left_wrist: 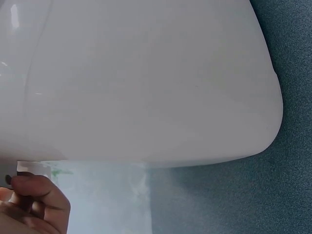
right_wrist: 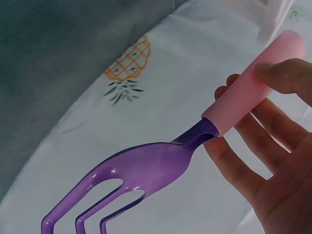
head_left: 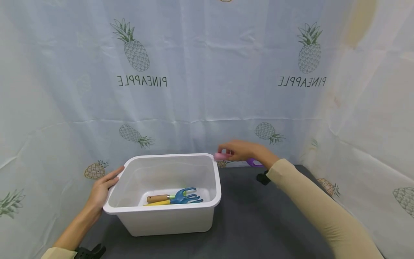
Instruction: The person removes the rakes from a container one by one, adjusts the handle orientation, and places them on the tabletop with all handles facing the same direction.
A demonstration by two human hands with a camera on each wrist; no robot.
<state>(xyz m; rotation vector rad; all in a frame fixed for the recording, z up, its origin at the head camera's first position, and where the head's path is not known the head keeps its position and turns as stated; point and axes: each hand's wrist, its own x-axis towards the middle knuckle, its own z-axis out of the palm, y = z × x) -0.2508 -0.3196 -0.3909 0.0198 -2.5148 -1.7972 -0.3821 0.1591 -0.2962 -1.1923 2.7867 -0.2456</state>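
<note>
My left hand (head_left: pixel 101 190) grips the left rim of a white plastic basin (head_left: pixel 168 220); in the left wrist view its curled fingers (left_wrist: pixel 41 192) show beside the basin's outer wall. Past the basin's far right corner, my right hand (head_left: pixel 242 149) holds a hand rake (right_wrist: pixel 151 165) above the table by its pink handle. The rake's purple head with bent tines points away from the fingers, toward the lower left in the right wrist view. Inside the basin lie a blue hand rake (head_left: pixel 184 198) with a yellow handle and a wooden-handled tool (head_left: pixel 157 198) with a green neck, its head partly hidden.
A dark grey tabletop (head_left: pixel 255 223) lies under the basin and extends to its right. White pineapple-print curtains (head_left: pixel 207 90) hang close behind the table and on both sides.
</note>
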